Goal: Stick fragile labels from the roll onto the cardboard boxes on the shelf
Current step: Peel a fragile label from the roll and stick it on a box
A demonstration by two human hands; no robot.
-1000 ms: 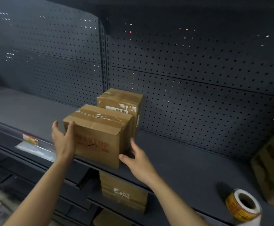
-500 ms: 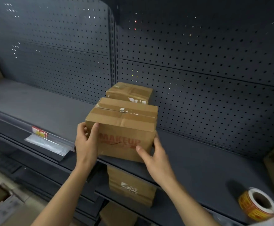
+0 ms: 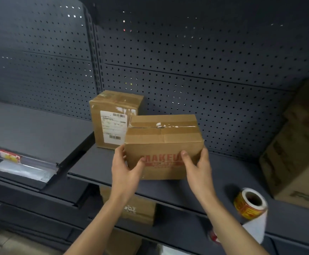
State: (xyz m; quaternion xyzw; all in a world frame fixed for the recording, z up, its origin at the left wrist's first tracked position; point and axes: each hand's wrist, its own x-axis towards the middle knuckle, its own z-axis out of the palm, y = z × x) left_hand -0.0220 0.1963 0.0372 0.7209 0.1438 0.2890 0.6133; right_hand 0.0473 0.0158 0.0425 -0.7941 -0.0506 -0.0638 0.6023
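1. My left hand (image 3: 126,172) grips the left end of the front cardboard box (image 3: 162,142). The thumb presses the printed front face and the fingers curl round the left side.
2. My right hand (image 3: 198,170) clamps the right end the same way, thumb on the red lettering, fingers wrapped round the right corner.
3. That box is upright between both hands, near the front edge of the shelf (image 3: 177,190), taped seam up. I cannot tell whether its base rests there or is lifted.
4. Behind it and to the left, a second cardboard box (image 3: 111,111) stands against the pegboard back (image 3: 186,61), its white shipping label facing me.
5. The label roll (image 3: 249,204) lies on its side on the shelf, right of my right forearm and apart from the held box, with white backing trailing over the edge.
6. A larger carton (image 3: 297,153) fills the far right.
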